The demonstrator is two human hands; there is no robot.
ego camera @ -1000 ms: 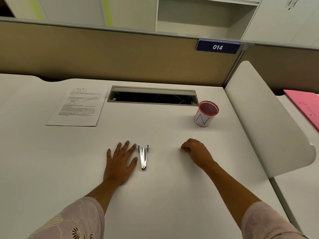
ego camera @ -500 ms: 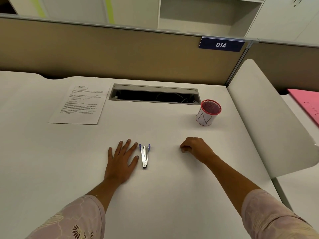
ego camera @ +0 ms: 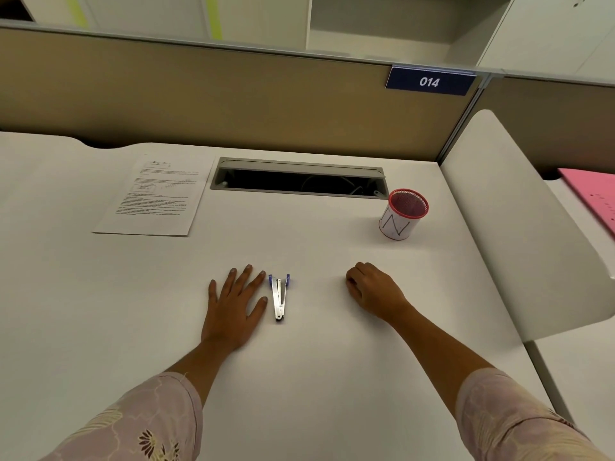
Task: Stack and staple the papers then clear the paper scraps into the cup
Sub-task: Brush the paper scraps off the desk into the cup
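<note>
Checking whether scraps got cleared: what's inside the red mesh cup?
Only the upper inner mesh wall of the red mesh cup shows, with nothing visible against it. Its bottom is hidden by the near rim and the paper label, so scraps there cannot be ruled out.

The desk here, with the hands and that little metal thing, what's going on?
A person sits at a white desk with both hands on it. The left hand lies flat, fingers spread, right beside a small stapler. The right hand is curled with fingertips on the desk, perhaps pinching something tiny; I cannot make it out. A printed paper lies far left, and a red-rimmed mesh cup stands upright at the far right.
</note>
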